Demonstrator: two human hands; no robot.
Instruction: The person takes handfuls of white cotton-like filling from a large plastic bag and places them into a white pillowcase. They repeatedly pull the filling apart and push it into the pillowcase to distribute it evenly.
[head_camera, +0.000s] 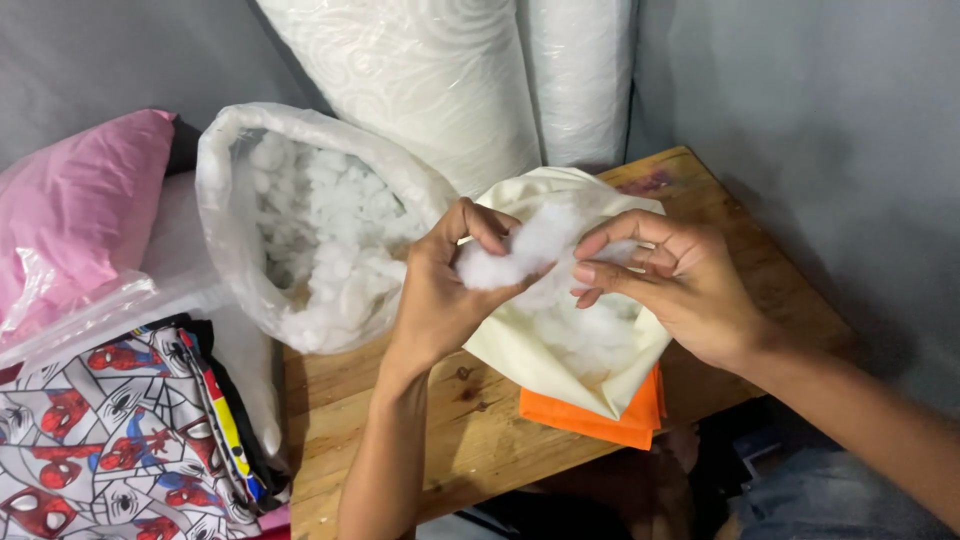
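Note:
My left hand (440, 290) and my right hand (672, 280) both grip one clump of white fibre stuffing (520, 255) and hold it between them. The clump hangs just above the mouth of a cream fabric pillow cover (520, 345) that lies on the wooden table (470, 430) with more stuffing inside it. A folded orange cloth (600, 418) lies under the cover. To the left, a large clear plastic bag (230, 200) stands open, full of the same white stuffing (320, 230).
Two big rolls of white patterned material (430, 70) lean against the grey wall behind the table. A pink pillow in plastic wrap (80, 200) and cartoon-print pillows (100, 440) are stacked at the left. The table's front edge runs near my body.

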